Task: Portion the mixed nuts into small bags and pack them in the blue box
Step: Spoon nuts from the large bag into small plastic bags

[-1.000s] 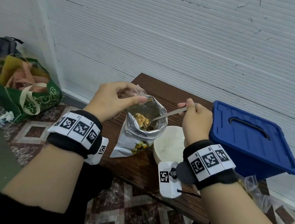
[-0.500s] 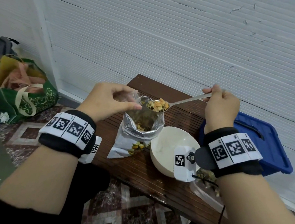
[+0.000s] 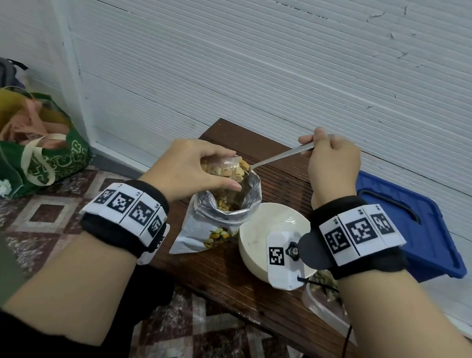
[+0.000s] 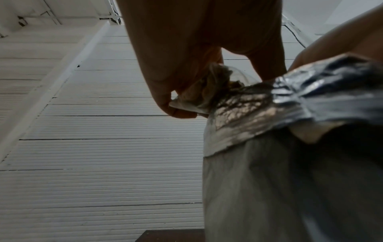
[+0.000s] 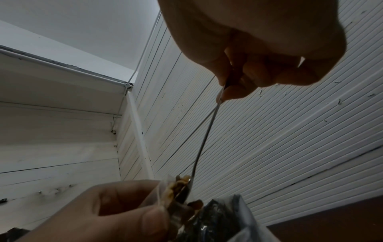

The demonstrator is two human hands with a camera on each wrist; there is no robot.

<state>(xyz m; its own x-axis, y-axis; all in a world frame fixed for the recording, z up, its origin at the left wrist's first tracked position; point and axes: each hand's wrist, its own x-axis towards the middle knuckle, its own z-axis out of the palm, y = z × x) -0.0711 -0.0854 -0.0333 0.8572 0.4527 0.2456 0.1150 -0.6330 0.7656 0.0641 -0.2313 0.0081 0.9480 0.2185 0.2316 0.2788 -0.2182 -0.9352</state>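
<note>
Against a white ribbed wall (image 3: 271,65), on a dark brown slatted wooden bench (image 3: 217,279). Pinches, with thumb and fingers of the left hand (image 3: 197,168), the mouth of a small clear plastic bag (image 3: 224,165), held up off the bench, seemingly to keep the opening spread and facing the spoon. Grips, in the curled fingers of the right hand (image 3: 333,166), the far end of a thin metal spoon (image 3: 281,154), handle sloping down to the left so the load slides off; bowl end touching the small bag's mouth, heaped with mixed nuts (image 3: 237,168). Cannot tell how many are already inside.

Directly beneath, standing upright near the bench's left edge: a crinkled silver foil pouch (image 3: 225,210), top rolled open, more nuts inside. Probably placed there so that spills drop back into the supply. Just right of it, a round white bowl (image 3: 254,239), nothing in the part that shows, half hidden by the right wrist. At the front right edge, a clear plastic container (image 3: 320,303) with something nut-like inside, mostly covered by the forearm.

Toward the right end of the bench, a blue plastic box (image 3: 417,229), lid on; no bags packed as far as can be judged. Off the bench, on the floor to the left, a green cloth tote bag (image 3: 40,156).
</note>
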